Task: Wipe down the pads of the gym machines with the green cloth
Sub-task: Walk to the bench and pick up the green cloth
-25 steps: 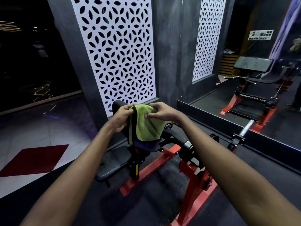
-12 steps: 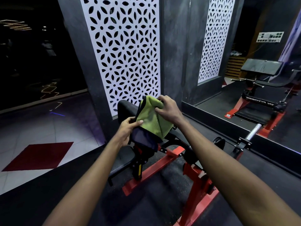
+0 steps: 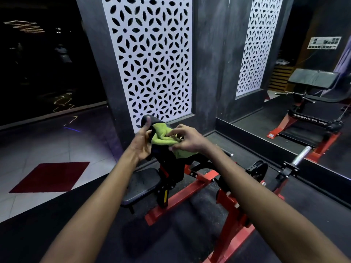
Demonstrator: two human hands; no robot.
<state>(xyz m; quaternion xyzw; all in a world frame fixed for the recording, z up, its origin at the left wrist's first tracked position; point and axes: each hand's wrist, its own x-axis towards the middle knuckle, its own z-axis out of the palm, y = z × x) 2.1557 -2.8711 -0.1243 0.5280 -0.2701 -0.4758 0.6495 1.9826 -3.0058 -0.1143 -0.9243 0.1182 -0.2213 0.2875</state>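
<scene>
Big white lattice panel (image 3: 152, 59) on the dark wall straight ahead, and a mirror (image 3: 307, 118) running along the right, showing a reflected bench. Down on the black floor sits the red-framed gym machine (image 3: 190, 194), with its flat seat pad (image 3: 141, 185) low on the left and a chrome weight sleeve (image 3: 302, 154) sticking out on the right. Above the seat is the black upper pad (image 3: 147, 119), and there is the green cloth (image 3: 161, 138), bunched on top of it between both hands. The right hand (image 3: 187, 140) has it, fingers on top and thumb underneath, pinching the folds. The left hand (image 3: 142, 144) is up against the cloth's left edge, thumb raised and palm turned inward; its fingers go out of sight behind, so I cannot tell whether it is gripping.
</scene>
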